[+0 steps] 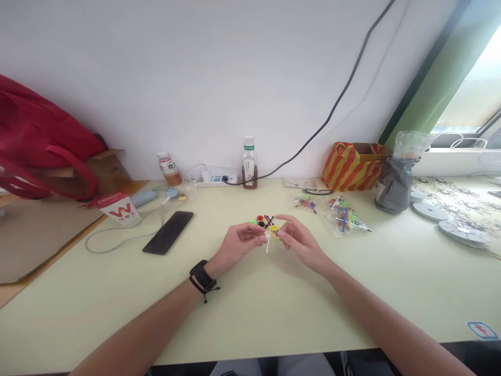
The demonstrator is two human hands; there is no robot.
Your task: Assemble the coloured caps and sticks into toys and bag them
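Observation:
Between the thumb and fingers of my left hand (243, 239) is a thin white plastic stick (268, 244), its lower end pointing down toward the table. Facing it, my right hand (299, 237) has its index finger stretched out beside the stick and its thumb bent in against the other fingers; anything in that pinch is too small to make out. Just behind the fingertips lie small coloured plastic parts, among them a red round piece (260, 218) and a yellow round piece (274, 227). The fingers partly hide this pile.
Clear bags of coloured plastic parts (346, 218) lie to the right, near a grey bag (395, 185) and a striped bag (348, 166). A bottle (249, 164) and a power strip (215, 178) stand by the wall. Leftward are a phone (168, 233) and a red-white box (118, 210).

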